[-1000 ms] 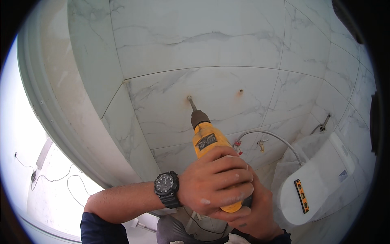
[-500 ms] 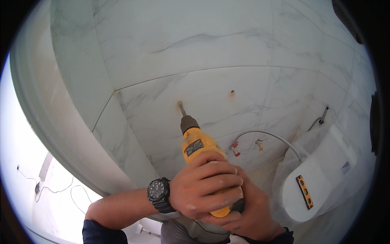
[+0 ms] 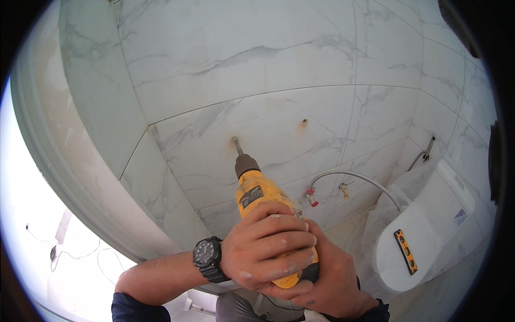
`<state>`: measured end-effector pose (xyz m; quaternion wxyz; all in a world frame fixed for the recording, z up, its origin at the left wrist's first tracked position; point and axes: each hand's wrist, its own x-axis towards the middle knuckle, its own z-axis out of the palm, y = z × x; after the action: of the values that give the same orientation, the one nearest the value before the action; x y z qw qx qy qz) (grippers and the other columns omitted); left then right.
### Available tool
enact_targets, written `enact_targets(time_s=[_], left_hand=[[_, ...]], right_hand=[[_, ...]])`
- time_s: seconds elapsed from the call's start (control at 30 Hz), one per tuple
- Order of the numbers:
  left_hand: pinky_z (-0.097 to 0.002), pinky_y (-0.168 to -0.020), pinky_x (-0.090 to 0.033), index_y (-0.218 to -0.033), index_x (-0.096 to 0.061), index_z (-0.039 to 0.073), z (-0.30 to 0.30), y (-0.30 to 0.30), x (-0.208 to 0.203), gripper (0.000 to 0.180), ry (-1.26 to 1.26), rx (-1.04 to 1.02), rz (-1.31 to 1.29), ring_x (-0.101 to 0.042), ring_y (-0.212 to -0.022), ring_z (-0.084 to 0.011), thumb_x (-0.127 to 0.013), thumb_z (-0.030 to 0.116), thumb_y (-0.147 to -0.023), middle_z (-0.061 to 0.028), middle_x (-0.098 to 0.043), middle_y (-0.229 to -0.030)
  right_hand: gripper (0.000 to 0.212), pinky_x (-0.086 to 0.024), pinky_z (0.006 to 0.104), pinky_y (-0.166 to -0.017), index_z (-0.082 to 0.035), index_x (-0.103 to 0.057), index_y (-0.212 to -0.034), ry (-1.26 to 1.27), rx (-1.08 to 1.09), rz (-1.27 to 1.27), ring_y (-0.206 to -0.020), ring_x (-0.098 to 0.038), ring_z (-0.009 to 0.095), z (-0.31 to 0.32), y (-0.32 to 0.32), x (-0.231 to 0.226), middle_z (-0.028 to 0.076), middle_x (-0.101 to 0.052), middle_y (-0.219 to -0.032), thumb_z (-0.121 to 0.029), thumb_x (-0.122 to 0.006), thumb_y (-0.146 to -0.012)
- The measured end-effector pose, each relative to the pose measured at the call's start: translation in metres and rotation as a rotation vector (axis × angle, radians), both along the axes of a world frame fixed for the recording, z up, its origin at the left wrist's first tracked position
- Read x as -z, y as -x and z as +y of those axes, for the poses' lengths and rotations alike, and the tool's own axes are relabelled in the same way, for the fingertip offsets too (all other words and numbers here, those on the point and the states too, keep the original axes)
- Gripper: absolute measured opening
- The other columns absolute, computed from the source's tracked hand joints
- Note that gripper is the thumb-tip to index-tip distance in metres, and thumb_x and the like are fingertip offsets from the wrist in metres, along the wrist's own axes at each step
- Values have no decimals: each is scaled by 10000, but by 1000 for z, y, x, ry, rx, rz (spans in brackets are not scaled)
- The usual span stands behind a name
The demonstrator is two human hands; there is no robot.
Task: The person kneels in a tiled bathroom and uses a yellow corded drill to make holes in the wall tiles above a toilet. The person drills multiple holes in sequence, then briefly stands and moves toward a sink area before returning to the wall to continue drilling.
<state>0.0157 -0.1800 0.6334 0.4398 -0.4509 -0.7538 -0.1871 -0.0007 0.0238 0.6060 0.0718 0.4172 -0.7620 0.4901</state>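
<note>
A yellow and black power drill [image 3: 261, 188] points up at the marbled tile wall [image 3: 257, 118]. Its bit [image 3: 238, 146] meets the wall at a brown-stained spot, where the tip is hidden in or against the tile. My left hand [image 3: 268, 244], with a black watch on its wrist, is wrapped over the top of the drill body. Behind and below it my right hand [image 3: 332, 276] grips the drill's rear, its fingers partly covered by the left hand and the tool. To the right of the bit, a second drilled hole [image 3: 304, 122] shows a brownish stain.
At right stands a white toilet [image 3: 389, 268] partly under clear plastic, with an orange and black spirit level [image 3: 405, 252] on its lid. A braided hose [image 3: 357, 173] runs from a red-handled valve [image 3: 311, 196]; a brass tap [image 3: 344, 189] is beside it. Cables [image 3: 75, 250] lie at the far left.
Both hands still hold the drill against the same spot. The view has shifted slightly, and the drill appears a little farther left. The wall looks sharper now.
</note>
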Motion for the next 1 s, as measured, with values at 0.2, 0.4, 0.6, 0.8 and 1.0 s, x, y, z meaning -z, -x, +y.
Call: enact_targets(time_s=[0.2,0.4,0.6,0.8,1.0], left_hand=[[-463,-892,-558,-1025,-705,69,0,2,1,379,-15,1,17,-710,-1000,-297,-851,378,-859,-98,-720,-1086],[-466,-896,-554,-1019,-704,71,-2,1,2,379,-16,4,17,-707,-1000,-294,-850,379,-854,-97,-718,-1087],[-471,-898,-553,-1031,-717,67,-3,3,4,386,-23,15,28,-712,-996,-298,-840,390,-860,-102,-736,-1093],[-482,-893,-560,-1076,-746,52,-5,4,5,425,-4,18,35,-726,-986,-307,-838,403,-857,-122,-773,-1098],[-463,-896,-557,-1012,-704,64,-2,4,2,375,-5,8,14,-710,-998,-302,-844,377,-861,-102,-726,-1083]], right_hand=[[844,-610,429,-924,-15,-504,-1529,51,25,44,-1141,-747,386,-4,-2,1,244,-711,-1270,-320,-869,-831],[829,-603,400,-906,-16,-481,-1514,-3,-7,26,-1103,-748,375,-4,1,0,196,-705,-1215,-225,-863,-809],[799,-602,398,-905,-17,-493,-1504,11,6,26,-1100,-749,370,-7,-1,0,194,-705,-1215,-201,-858,-817],[795,-603,390,-901,-17,-501,-1495,21,4,40,-1090,-753,358,-7,-1,0,191,-706,-1212,-198,-868,-813],[825,-604,380,-903,-7,-496,-1515,6,5,2,-1079,-763,351,-4,1,0,192,-720,-1200,-196,-869,-804]])
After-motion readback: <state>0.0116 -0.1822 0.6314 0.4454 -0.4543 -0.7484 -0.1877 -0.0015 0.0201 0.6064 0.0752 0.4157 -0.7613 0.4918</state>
